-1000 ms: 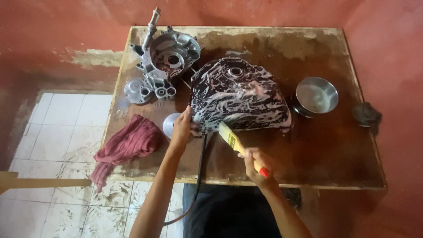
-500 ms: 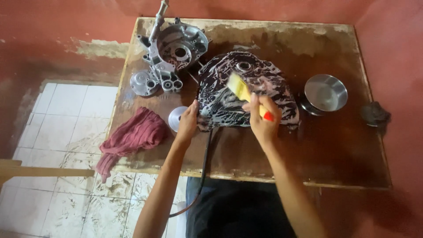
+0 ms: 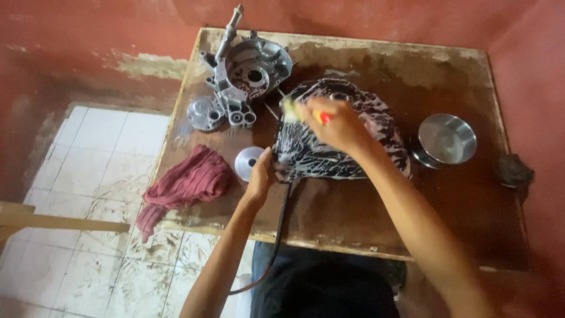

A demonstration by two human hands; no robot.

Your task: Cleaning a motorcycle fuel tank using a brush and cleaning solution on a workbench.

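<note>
Landmark = soapy black engine cover [image 3: 347, 141], mid-desk, foam streaks all over it.

Far left of it, off the desk [image 3: 353, 218]: white tiled floor [image 3: 100, 176], dirty, with a pale wooden bar [image 3: 53, 222] crossing the lower corner.

Left of the cover, at the desk's left edge: dark red rag [image 3: 185, 182], bunched, one end hanging over the edge.

Upper left of the cover: bare aluminium crankcase half [image 3: 250, 76], shaft sticking up at its top. A round grey metal part [image 3: 203, 113] lies just below-left of that.

Just left of the cover's lower corner: small round silver cap [image 3: 247, 162].

Left hand [image 3: 262, 176]: fingers curled against the cover's lower-left edge, next to the cap. Exact grip can't be made out; it looks pressed on, partly closed.

Black hose [image 3: 281, 224] runs from the cover's lower-left edge down over the desk front.

Right hand [image 3: 335, 125]: on top of the cover, closed round a brush [image 3: 294, 109] – yellow bristle end at the cover's upper-left, red handle tip showing at the fingers. Motion-blurred.

Right of the cover: steel bowl [image 3: 447, 138], upright, close by but not touching as far as I can see.

Far right, at the desk edge: dark crumpled lump [image 3: 514, 171], can't identify it.

No packages, labels or signs readable anywhere.
</note>
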